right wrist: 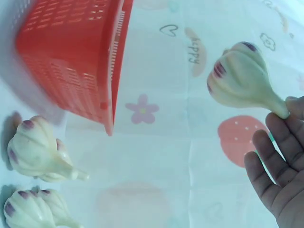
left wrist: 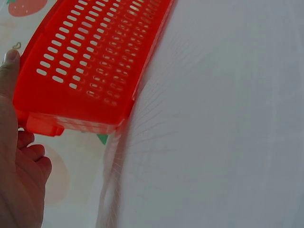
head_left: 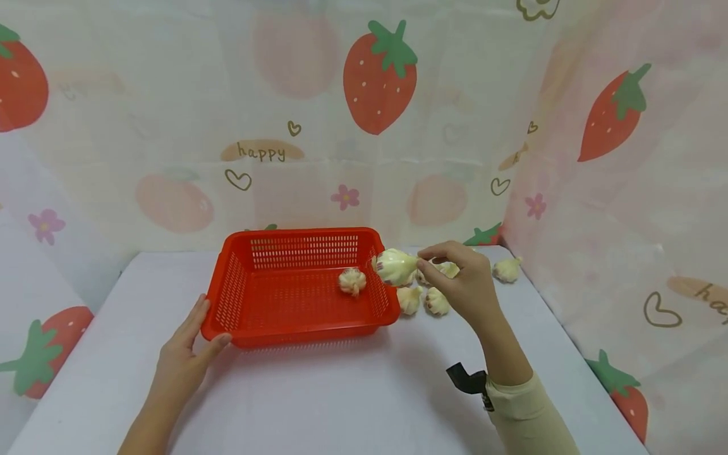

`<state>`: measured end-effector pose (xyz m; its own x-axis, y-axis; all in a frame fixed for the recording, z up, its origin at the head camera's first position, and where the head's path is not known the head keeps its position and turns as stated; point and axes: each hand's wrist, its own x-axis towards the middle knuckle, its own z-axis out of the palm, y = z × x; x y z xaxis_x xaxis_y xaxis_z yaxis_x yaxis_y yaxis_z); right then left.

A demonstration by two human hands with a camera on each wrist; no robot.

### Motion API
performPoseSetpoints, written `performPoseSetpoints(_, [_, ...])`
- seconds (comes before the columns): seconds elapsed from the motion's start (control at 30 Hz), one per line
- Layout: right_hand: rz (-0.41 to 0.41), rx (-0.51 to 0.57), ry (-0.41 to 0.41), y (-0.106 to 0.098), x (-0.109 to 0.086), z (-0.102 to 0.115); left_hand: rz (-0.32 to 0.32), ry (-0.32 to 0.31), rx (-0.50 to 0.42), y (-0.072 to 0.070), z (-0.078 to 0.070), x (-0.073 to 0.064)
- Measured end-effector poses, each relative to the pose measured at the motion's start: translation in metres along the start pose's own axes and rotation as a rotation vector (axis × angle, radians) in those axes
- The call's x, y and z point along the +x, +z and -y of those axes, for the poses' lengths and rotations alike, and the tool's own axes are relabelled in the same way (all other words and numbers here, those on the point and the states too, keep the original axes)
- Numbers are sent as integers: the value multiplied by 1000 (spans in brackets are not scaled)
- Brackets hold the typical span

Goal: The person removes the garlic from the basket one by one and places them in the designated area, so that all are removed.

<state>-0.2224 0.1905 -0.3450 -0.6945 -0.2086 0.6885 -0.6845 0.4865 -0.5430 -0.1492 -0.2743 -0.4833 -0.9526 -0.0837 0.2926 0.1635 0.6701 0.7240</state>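
My right hand (head_left: pixel 466 284) pinches a garlic bulb (head_left: pixel 394 266) by its stem, between thumb and fingertips. This bulb is pale with purple marks and hangs in the air over the right rim of a red plastic basket (head_left: pixel 301 333). In the right wrist view the held bulb (right wrist: pixel 240 78) is well apart from the basket wall (right wrist: pixel 80 61). My left hand (head_left: pixel 183 357) holds the basket's near left corner; the left wrist view shows the thumb (left wrist: pixel 10 71) at the rim and the fingers curled below. Another garlic bulb (head_left: pixel 352 281) lies inside the basket, toward its right.
Several more garlic bulbs lie right of the basket, among them a near one (head_left: pixel 436 302) and a far right one (head_left: pixel 507 270). A white cloth covers the table (head_left: pixel 318 404). Strawberry-printed sheets (head_left: pixel 318 114) hang behind and at the sides.
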Motion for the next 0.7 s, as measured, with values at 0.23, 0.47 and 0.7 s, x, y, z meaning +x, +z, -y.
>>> performPoseSetpoints(0.23, [-20,-8,-4,-11,-12,-7,-4,5,-5,-2,-1,0])
performPoseSetpoints(0.47, [-39,-30,29,-21,-28,-18,7,-6,-15,1,-1,-2])
performPoseSetpoints(0.7, [-53,-26,34,-28,-31,-33,-32,44,4,2,3,-4])
